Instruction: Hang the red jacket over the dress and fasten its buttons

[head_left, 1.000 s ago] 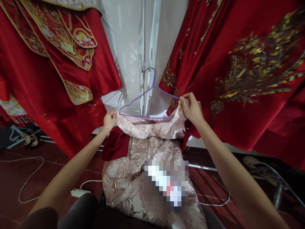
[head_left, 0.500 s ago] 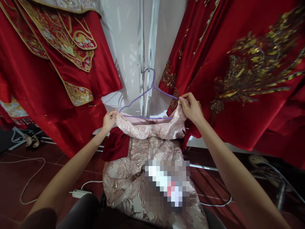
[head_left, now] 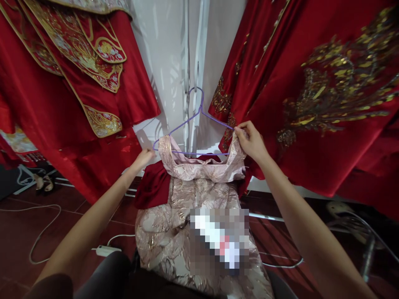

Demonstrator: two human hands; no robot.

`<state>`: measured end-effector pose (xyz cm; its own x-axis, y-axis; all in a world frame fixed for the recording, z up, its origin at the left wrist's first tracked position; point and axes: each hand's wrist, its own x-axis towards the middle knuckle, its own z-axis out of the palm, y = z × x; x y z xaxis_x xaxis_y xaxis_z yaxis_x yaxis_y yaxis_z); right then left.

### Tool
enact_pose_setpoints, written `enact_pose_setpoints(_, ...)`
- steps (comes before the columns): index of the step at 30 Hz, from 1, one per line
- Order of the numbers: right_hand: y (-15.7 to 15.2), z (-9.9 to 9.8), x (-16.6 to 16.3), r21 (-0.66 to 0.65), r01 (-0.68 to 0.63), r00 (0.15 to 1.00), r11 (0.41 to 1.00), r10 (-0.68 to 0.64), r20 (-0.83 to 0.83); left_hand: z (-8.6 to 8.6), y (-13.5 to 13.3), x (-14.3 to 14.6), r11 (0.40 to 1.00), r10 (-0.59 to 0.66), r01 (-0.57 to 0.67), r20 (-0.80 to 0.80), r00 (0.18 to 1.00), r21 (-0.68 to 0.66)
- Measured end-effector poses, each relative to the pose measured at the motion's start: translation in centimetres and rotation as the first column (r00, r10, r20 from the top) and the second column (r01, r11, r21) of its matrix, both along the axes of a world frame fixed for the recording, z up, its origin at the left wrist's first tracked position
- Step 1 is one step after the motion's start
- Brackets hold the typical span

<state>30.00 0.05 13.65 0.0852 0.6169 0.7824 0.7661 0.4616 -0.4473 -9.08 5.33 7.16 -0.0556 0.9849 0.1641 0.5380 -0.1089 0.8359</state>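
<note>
A pale pink and gold brocade dress [head_left: 187,195] lies across my lap, its top raised towards a purple wire hanger [head_left: 186,121]. The hanger's hook is up against a white rail. The dress's left strap [head_left: 165,151] loops over the hanger's left arm, a little in from the end. My left hand [head_left: 144,160] is closed beside that end; what its fingers pinch, if anything, is hidden. My right hand [head_left: 252,141] grips the right strap [head_left: 237,150] by the hanger's right end. Dark red cloth [head_left: 154,187] shows at the dress's left side. A pixelated patch covers part of the skirt.
Red embroidered garments hang on the left [head_left: 106,83] and right [head_left: 280,70], close to both hands. A white cable [head_left: 59,224] and a small white box [head_left: 107,251] lie on the dark red floor. Shoes [head_left: 43,184] stand at far left; metal bars run low.
The left strap has gone onto the hanger's left arm and left my left hand, which stays by the hanger's end. My right hand has barely moved and still grips the right strap.
</note>
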Motion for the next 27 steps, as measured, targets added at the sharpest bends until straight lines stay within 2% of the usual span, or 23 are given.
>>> enact_pose_setpoints(2,0.1,-0.1,-0.1,-0.004,-0.003,1.000,1.000,0.003,-0.006,-0.8,-0.7,-1.9,0.980,-0.146,0.129,-0.113,0.983,-0.151)
enact_pose_setpoints(4,0.1,-0.2,-0.1,-0.007,-0.008,1.000,1.000,0.008,-0.011,-0.9,-1.3,-3.2,0.945,-0.268,0.237,-0.122,0.956,-0.226)
enact_pose_setpoints(6,0.0,-0.2,-0.2,-0.002,-0.026,1.000,1.000,0.026,-0.015,-0.2,-1.5,-3.5,0.952,-0.230,0.215,-0.048,0.972,-0.217)
enact_pose_setpoints(8,-0.1,-0.2,-0.2,0.005,-0.048,0.999,0.999,0.048,-0.013,1.0,-1.0,-3.0,0.991,-0.059,0.065,0.052,0.997,-0.117)
enact_pose_setpoints(10,-0.3,0.0,-0.3,0.007,-0.056,0.998,0.998,0.057,-0.007,2.6,-0.1,-1.7,0.993,0.097,-0.100,0.056,0.994,0.057)
enact_pose_setpoints(13,-1.0,0.3,-0.7,0.000,-0.031,0.999,1.000,0.031,0.007,5.1,0.9,0.9,0.904,0.280,-0.219,-0.123,0.952,0.367)
enact_pose_setpoints(16,-2.2,0.7,-1.4,-0.002,0.045,0.998,0.999,-0.044,0.047,7.3,0.4,3.8,0.805,0.407,-0.215,-0.251,0.878,0.553)
enact_pose_setpoints(19,-3.5,1.1,-2.4,0.017,0.113,0.990,0.993,-0.114,0.077,8.5,-1.3,6.4,0.765,0.417,-0.137,-0.322,0.850,0.629)
enact_pose_setpoints(22,-4.3,1.1,-3.5,0.033,0.163,0.983,0.986,-0.165,0.084,8.6,-3.0,8.3,0.764,0.359,-0.037,-0.376,0.854,0.644)
enact_pose_setpoints(27,-4.9,0.5,-5.2,0.046,0.220,0.969,0.975,-0.223,0.104,9.1,-5.2,10.3,0.730,0.243,0.019,-0.286,0.927,0.683)
